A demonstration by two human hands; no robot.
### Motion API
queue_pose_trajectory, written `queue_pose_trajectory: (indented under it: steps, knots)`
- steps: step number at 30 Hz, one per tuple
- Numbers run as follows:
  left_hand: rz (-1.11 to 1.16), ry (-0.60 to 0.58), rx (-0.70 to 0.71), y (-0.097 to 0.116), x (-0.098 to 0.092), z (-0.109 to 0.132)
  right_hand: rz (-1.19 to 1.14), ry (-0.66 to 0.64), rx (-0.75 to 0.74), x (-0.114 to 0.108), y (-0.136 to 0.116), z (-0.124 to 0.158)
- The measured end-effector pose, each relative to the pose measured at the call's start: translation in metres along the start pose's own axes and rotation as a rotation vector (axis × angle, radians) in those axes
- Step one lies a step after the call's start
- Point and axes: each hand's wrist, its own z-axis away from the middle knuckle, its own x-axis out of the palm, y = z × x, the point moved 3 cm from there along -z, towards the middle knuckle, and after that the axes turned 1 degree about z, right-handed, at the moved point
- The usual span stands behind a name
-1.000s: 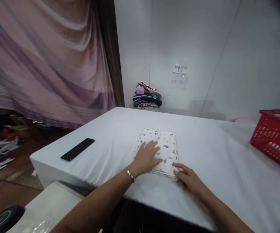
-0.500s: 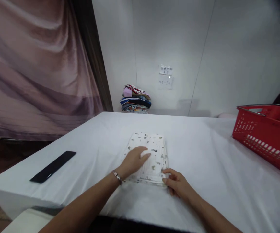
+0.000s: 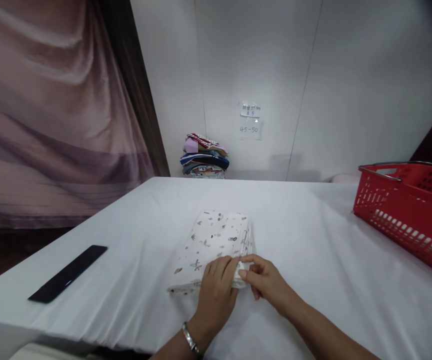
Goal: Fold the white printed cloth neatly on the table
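A folded white cloth point(image 3: 208, 242) with small grey and dark printed motifs lies on the white-covered table, its layers showing along the right side. At its near edge is my left hand point(image 3: 219, 287), wearing a silver bracelet; the fingers lie together over the top and the thumb is at the front edge. My right hand point(image 3: 263, 277) pinches the near right corner of the cloth between thumb and forefinger, close beside the left fingertips. The layers under the left hand are hidden.
A long flat black object point(image 3: 69, 274) lies on the table point(image 3: 137, 220) at the left. To the right stands a red plastic basket point(image 3: 407, 212) with a metal handle. Beyond the far edge, stacked folded fabrics point(image 3: 204, 157) stand by the wall under paper signs point(image 3: 249, 120).
My left hand has moved from the middle of the cloth down to its near right edge. The right hand has stayed at the corner. The view has shifted slightly.
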Motion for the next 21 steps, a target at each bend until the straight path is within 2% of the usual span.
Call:
queue_pose_trajectory:
  steps: [3,5,7,9,11,15,18,21]
  knots:
    - [0.022,0.026,0.010,-0.001,-0.010,-0.008,-0.002,-0.078,0.022,-0.008,0.000,0.001]
    - [0.040,0.012,0.019,-0.002,-0.016,-0.011,0.091,-0.065,0.025,-0.023,0.007,-0.002]
    - [0.055,-0.005,0.016,-0.004,-0.020,-0.013,0.312,0.069,-0.034,-0.045,0.017,-0.010]
    - [0.069,-0.007,0.004,-0.007,-0.024,-0.015,0.609,0.212,-0.166,-0.064,0.025,-0.022]
    - [0.085,0.007,-0.009,-0.009,-0.027,-0.018,0.869,0.243,-0.308,-0.072,0.030,-0.039]
    - [0.116,0.024,-0.043,-0.012,-0.033,-0.027,1.161,0.209,-0.541,-0.066,0.031,-0.078]
    - [0.144,0.029,-0.078,-0.016,-0.043,-0.037,1.135,0.213,-0.665,-0.058,0.028,-0.103]
    - [0.184,0.052,-0.125,-0.024,-0.060,-0.052,1.040,0.246,-0.696,-0.058,0.026,-0.122]
